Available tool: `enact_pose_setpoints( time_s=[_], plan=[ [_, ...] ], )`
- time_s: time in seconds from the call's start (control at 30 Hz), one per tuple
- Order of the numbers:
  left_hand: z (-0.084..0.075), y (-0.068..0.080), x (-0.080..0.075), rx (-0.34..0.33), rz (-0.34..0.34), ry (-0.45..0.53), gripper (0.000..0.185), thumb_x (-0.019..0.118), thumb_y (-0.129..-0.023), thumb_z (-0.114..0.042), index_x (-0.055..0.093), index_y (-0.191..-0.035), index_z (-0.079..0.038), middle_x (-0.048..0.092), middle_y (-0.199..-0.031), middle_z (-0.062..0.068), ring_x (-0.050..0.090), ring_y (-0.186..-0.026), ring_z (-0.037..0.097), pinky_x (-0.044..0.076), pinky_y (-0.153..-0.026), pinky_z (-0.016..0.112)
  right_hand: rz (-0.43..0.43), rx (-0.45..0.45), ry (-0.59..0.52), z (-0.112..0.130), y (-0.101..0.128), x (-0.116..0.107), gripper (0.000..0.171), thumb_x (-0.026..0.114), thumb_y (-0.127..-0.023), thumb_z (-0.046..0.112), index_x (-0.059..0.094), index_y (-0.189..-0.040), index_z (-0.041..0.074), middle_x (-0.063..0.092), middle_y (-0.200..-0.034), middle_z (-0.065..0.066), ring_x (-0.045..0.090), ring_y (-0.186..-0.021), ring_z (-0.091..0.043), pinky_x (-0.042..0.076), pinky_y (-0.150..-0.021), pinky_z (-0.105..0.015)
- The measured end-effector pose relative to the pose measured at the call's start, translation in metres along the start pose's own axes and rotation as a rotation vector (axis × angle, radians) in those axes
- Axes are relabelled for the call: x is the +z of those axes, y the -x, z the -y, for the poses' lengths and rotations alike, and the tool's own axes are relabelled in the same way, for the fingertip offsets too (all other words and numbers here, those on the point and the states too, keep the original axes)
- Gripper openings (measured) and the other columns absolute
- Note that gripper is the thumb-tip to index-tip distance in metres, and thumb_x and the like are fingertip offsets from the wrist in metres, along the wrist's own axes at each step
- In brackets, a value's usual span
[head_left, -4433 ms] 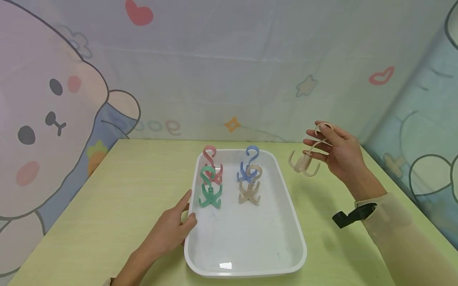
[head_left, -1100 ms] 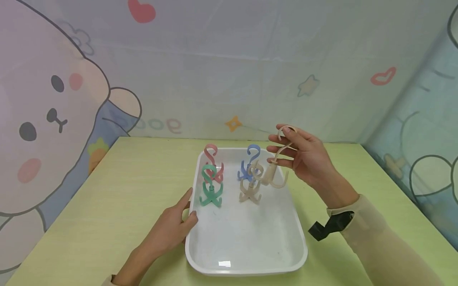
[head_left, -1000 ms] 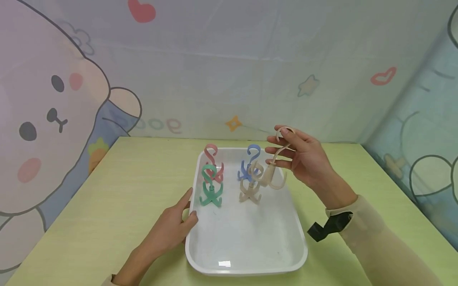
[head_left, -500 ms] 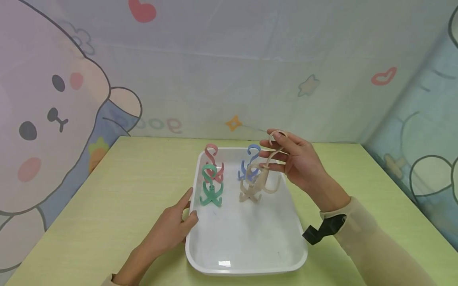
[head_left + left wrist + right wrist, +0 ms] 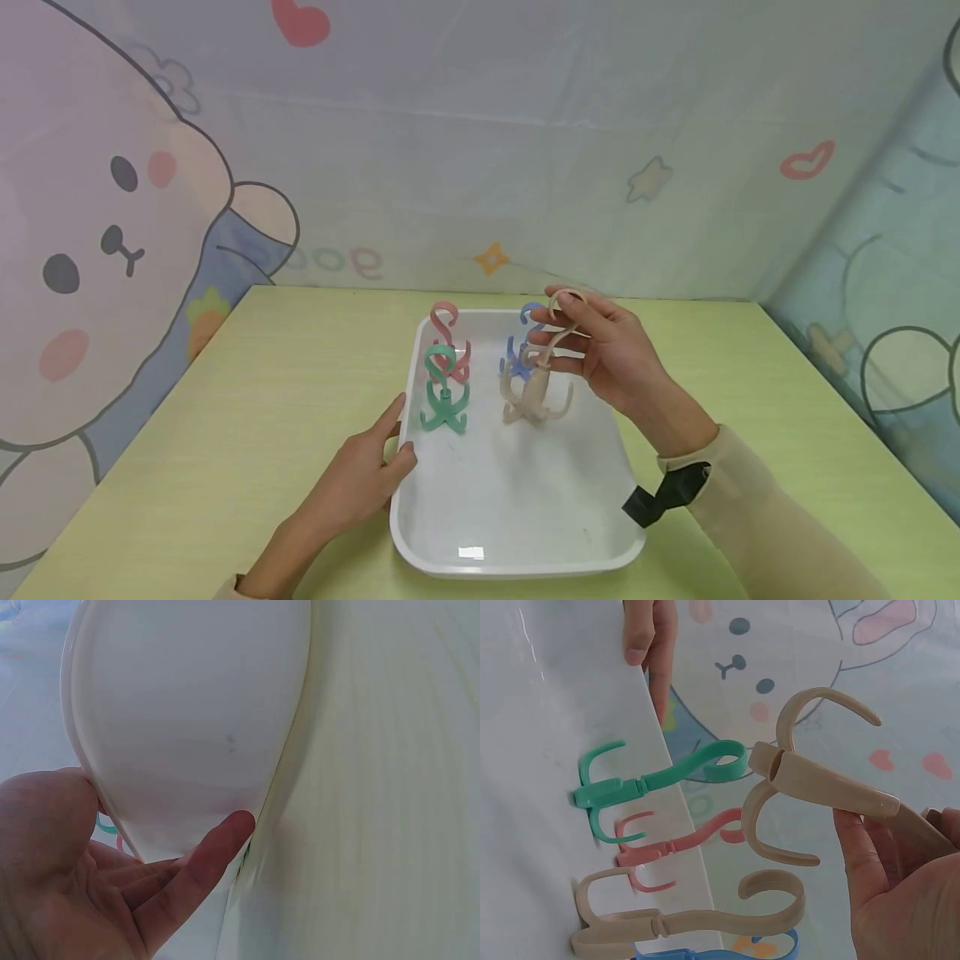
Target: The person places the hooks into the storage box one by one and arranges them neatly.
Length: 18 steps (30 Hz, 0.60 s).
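Note:
My right hand [image 5: 618,350] holds a beige claw hook [image 5: 536,387] by its curved top, the claws hanging down over the white tray [image 5: 517,517]. In the head view it overlaps a second beige claw hook, which stands in the tray; the right wrist view shows that standing beige hook [image 5: 622,922] apart from the held one [image 5: 832,787]. Also standing in the tray are a green hook [image 5: 445,408], a pink hook [image 5: 444,315] and a blue hook [image 5: 517,354], partly behind my right fingers. My left hand [image 5: 356,475] grips the tray's left rim, thumb on top, fingers along the outer wall.
The tray lies on a pale yellow-green table [image 5: 315,350]. A cloth backdrop [image 5: 480,150] with cartoon prints hangs behind and beside it. A black strap device [image 5: 667,492] sits on my right wrist, near the tray's right rim.
My right hand has carried the beige hook left and down, from beside the tray's right edge to low over the standing beige hook. My left hand stays on the rim.

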<state>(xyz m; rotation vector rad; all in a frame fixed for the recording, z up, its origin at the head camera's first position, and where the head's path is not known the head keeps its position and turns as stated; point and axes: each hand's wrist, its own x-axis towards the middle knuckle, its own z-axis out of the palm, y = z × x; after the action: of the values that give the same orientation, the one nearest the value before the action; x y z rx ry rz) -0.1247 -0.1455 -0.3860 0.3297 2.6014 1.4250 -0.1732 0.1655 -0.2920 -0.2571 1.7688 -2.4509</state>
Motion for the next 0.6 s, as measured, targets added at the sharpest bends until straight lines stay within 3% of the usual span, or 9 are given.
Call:
enact_pose_setpoints(
  time_s=[0.6],
  plan=[
    [-0.001, 0.002, 0.000, 0.024, 0.000, 0.008, 0.076, 0.052, -0.101, -0.016, 0.021, -0.171, -0.017, 0.056, -0.154, 0.020, 0.068, -0.061, 0.015, 0.058, -0.051, 0.032, 0.010, 0.007, 0.051, -0.021, 0.000, 0.009, 0.018, 0.061, -0.108, 0.021, 0.074, -0.120, 0.017, 0.081, -0.100, 0.001, 0.079, -0.087, -0.016, 0.066, -0.077, -0.034]
  ],
)
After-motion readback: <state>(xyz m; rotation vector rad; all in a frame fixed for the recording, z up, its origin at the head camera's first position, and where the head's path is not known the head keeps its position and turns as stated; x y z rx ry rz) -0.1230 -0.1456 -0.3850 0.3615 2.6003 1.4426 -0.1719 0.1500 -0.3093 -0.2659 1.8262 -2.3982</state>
